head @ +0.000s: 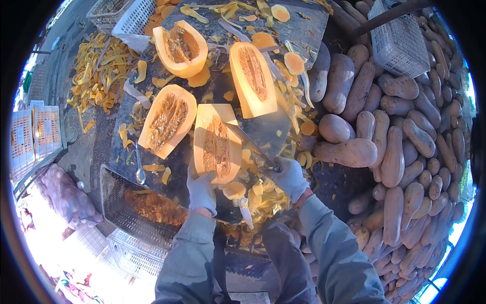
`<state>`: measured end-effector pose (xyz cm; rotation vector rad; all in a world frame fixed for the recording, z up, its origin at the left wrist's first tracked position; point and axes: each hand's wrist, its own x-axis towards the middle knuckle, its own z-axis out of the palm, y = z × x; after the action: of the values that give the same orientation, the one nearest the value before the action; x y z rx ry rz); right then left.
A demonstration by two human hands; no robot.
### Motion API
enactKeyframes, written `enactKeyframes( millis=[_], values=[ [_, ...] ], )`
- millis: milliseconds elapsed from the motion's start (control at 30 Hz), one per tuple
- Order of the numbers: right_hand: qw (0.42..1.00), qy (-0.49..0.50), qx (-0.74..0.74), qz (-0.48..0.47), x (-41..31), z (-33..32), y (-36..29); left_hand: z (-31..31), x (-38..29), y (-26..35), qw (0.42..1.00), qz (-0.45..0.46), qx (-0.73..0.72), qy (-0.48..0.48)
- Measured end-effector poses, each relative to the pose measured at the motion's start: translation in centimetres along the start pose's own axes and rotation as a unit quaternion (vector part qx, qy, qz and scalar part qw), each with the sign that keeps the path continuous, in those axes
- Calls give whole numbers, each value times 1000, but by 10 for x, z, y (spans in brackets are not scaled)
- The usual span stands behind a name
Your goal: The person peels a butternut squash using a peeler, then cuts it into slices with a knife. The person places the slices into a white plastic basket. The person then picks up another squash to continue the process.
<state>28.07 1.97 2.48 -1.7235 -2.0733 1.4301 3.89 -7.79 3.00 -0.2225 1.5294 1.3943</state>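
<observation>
My left hand (202, 190), in a light glove, holds the near end of a peeled squash half (218, 146), its cut face up with fibres showing. My gloved right hand (289, 178) is closed on the handle of a knife (255, 146); the blade reaches up and left to the right side of that half. Three more squash halves lie cut side up: one with many seeds (168, 121) just left, one at the upper left (180, 48), one at the upper right (253, 79). A metal spoon (140, 171) lies left of my left hand.
Peel strips and squash pieces litter the dark work surface (311, 22). A dark crate (110, 190) with orange pulp stands at lower left. Whole squashes (393, 155) are heaped on the right, beside a white crate (398, 45). A peel heap (100, 72) lies upper left.
</observation>
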Motion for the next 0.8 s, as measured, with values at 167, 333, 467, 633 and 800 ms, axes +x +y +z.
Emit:
enactKeyframes(
  millis=[167,333,467,633,800],
  values=[
    [918,-11,342,199,-44,8,3,27,24,0,994,80,-75,11],
    [823,-81,517,220,-49,13,-14,27,5,3,997,70,-7,23],
    [746,-69,633,193,-58,50,-20,2,-45,1,998,-2,58,-4],
    [732,-68,646,204,-78,86,-3,-71,-72,-37,968,74,240,-22],
    [789,-49,584,182,-41,45,18,-64,-64,-31,730,352,575,-110]
  ],
)
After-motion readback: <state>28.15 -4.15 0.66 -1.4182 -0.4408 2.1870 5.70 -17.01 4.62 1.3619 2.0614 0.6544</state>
